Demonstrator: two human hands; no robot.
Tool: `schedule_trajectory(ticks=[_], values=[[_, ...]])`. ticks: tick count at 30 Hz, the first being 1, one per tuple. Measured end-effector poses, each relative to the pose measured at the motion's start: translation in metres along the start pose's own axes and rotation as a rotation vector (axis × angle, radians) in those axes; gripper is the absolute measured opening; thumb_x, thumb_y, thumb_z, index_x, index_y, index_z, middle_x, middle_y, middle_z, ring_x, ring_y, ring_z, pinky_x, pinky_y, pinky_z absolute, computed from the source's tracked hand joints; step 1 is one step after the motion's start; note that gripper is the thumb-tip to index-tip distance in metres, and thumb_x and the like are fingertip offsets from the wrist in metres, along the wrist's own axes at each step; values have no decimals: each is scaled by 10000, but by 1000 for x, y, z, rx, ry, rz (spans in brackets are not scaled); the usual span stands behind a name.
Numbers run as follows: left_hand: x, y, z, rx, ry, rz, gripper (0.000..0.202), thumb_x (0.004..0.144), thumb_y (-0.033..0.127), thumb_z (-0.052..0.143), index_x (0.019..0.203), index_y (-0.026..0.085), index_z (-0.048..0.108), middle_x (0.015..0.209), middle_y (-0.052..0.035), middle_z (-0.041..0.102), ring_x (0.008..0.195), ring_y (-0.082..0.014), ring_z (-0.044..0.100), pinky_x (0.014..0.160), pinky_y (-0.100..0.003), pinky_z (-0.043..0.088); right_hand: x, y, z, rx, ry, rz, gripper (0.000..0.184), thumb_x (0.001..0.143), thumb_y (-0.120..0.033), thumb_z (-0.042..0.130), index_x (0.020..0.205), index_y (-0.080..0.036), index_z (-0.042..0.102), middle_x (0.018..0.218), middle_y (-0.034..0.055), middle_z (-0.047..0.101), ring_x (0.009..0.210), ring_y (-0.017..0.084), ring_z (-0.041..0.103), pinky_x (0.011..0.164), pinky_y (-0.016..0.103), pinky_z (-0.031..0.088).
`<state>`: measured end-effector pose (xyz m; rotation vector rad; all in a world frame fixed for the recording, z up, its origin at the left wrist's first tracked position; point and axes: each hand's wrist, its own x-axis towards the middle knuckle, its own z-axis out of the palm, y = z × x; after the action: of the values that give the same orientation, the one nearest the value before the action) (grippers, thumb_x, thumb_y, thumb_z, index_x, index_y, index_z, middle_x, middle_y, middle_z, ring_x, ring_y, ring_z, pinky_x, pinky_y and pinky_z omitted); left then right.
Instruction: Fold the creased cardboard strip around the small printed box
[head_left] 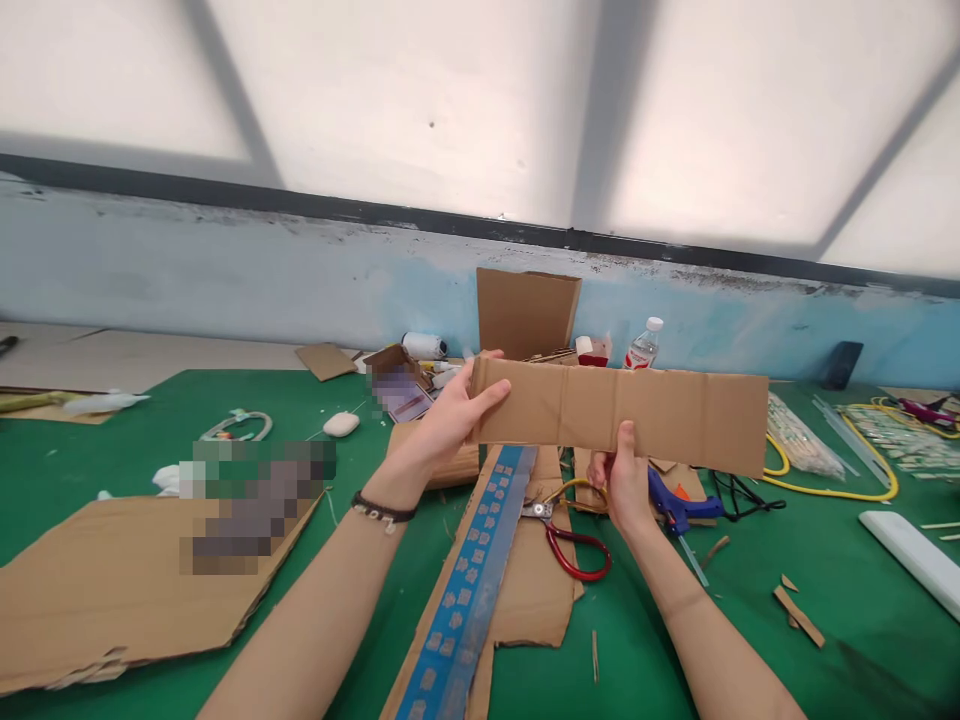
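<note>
Raised above the table in both hands is a long cardboard strip (660,410) with several upright crease lines. My left hand (450,410) grips its left end, thumb across the near face. At the lower edge, right of the middle, my right hand (624,485) pinches the strip with its thumb in front; the fingers behind are partly hidden. Below lie scissors (574,550) with a red handle loop, on a cardboard piece (532,600). The other loop passes close to my right fingers; whether they touch it I cannot tell. Blue printed tape (469,590) covers another cardboard length.
A blue glue gun (679,500) rests right of my right hand. Behind stand an upright cardboard sheet (525,310) and a plastic bottle (643,345). A large cardboard sheet (135,590) lies left on the green table (315,400); a yellow cable (847,492) curves at right.
</note>
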<state>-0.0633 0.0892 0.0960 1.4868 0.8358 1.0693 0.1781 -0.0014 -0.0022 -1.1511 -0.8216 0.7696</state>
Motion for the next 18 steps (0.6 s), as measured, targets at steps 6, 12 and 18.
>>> schedule_trajectory(ticks=[6,12,18], values=[[2,3,-24,49,-3,6,668,864,711,908,1269,194,792,1303,-154,859,1295,-411,780,1075,-507,680,27,-5,-17,123,87,-57,635,884,-855,769,943,-223,771,723,42,785,631,218,740,535,305,614],[6,10,-39,201,108,93,650,886,711,863,1239,171,776,1342,-168,838,1286,-406,766,1105,-519,646,41,-12,-27,320,244,-116,709,797,-644,946,1373,-300,719,1449,97,795,1145,275,814,691,348,741],[15,4,-33,76,373,223,593,853,600,914,1248,190,749,1295,-121,823,1257,-343,762,1049,-426,656,32,-10,-20,450,155,-46,726,825,-575,979,1444,-312,704,1427,84,806,965,257,849,774,452,781]])
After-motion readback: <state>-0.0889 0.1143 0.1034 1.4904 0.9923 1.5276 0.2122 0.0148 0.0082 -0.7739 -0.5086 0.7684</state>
